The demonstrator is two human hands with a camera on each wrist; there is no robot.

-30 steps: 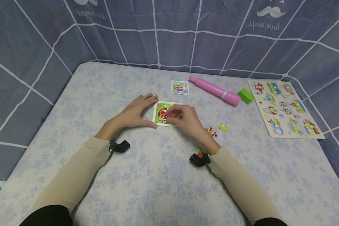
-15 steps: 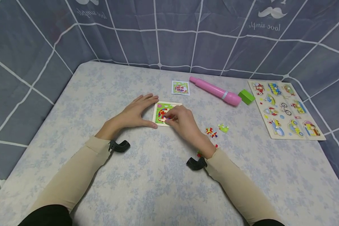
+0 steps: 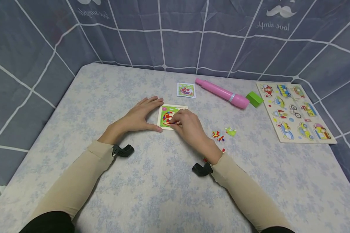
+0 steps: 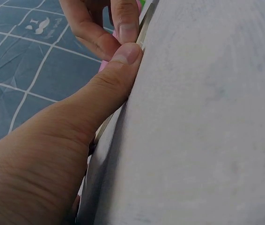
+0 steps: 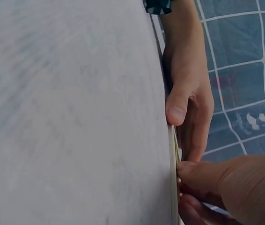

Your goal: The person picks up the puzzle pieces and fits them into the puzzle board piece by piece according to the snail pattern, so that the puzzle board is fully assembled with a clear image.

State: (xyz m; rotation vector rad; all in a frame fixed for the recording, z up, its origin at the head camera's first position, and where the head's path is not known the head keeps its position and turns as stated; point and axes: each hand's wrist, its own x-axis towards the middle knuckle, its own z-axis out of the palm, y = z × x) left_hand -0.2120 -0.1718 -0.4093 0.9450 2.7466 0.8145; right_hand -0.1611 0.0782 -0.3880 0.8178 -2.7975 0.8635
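A small square jigsaw puzzle board [image 3: 164,113] with a pale frame and a green, red and blue picture lies mid-table. My left hand [image 3: 140,116] spreads along its left side, fingers at the far corner and thumb [image 4: 123,58] against the near edge. Over the board's right part, my right hand [image 3: 188,124] pinches a small puzzle piece between curled fingers and thumb, low on the picture; the piece is mostly hidden. Loose red-and-yellow puzzle pieces [image 3: 216,135] and a light green one [image 3: 230,131] lie right of that hand. A bit of red shows beside its wrist.
Behind the board lies a small picture card [image 3: 186,90]. Farther right are a pink tube-shaped stick [image 3: 221,93], a green block [image 3: 254,99] and a large vehicle puzzle board [image 3: 296,113]. Grey gridded cloth [image 3: 180,48] stands along the table's back edge.
My right hand has shifted slightly toward me and lower on the board, with more of the loose pieces by its wrist uncovered. My left hand stays in place.
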